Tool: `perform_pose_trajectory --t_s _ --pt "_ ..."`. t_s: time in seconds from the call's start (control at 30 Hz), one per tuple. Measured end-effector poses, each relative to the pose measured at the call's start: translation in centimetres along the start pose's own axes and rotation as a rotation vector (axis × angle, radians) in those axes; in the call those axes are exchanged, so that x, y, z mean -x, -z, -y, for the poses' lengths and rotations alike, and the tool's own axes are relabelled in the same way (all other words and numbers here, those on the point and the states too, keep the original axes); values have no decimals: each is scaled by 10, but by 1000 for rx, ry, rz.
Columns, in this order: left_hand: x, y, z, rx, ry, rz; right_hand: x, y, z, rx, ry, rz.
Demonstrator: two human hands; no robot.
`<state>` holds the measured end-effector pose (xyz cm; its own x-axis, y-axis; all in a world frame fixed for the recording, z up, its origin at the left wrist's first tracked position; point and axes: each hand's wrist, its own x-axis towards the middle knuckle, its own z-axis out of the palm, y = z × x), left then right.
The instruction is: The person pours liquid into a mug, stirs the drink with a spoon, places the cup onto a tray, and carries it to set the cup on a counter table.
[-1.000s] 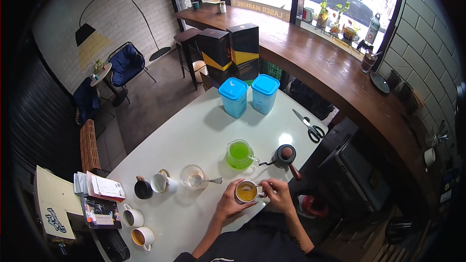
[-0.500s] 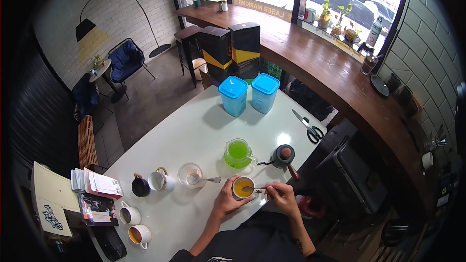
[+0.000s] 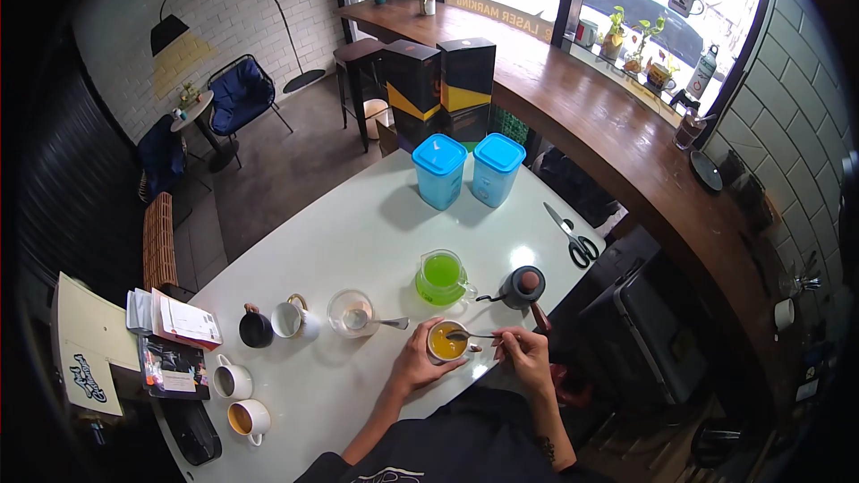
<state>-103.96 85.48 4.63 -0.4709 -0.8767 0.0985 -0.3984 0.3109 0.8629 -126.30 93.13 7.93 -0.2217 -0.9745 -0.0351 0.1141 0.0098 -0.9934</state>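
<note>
A white cup [image 3: 434, 358] of yellow-orange liquid sits near the front of the white table. My left hand [image 3: 417, 367] is wrapped around its left side. Between the fingertips of my right hand [image 3: 526, 358] is the handle of a metal spoon [image 3: 479, 335]; its bowl dips into the liquid. Just behind the cup stands a glass jug [image 3: 440, 277] of bright green liquid. A dark gooseneck kettle [image 3: 522, 286] is to its right. On the left, a clear bowl [image 3: 338, 315] contains white contents and another spoon [image 3: 394, 323].
Several mugs stand at left, including a black mug [image 3: 256, 329] and a white mug with orange-brown contents [image 3: 255, 419]. Papers [image 3: 185, 322] lie beyond them. Two blue lidded containers [image 3: 440, 181] are at the back, scissors [image 3: 573, 236] at the right edge. A wooden counter [image 3: 591, 94] curves behind.
The spoon has shifted slightly inside the cup, its bowl now nearer the middle, and my right hand has turned a little. The whole view has moved slightly. My left hand keeps its hold.
</note>
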Motion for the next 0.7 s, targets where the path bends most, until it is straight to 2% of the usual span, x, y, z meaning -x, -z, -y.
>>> perform_pose_trajectory --t_s 0.17,0.23,0.37,0.57,0.7 --pt "0 -2 4 -37 -25 -14 -16 0 5 -261 73 -94" --pt "0 -2 6 19 35 23 -24 -1 11 -317 83 -126" --pt "-1 -2 7 25 21 17 -44 -8 33 -309 111 -138" --pt "-2 1 4 -11 0 4 -75 -14 41 -104 158 41" --pt "-1 0 8 19 -1 7 -89 -23 30 -54 78 86"
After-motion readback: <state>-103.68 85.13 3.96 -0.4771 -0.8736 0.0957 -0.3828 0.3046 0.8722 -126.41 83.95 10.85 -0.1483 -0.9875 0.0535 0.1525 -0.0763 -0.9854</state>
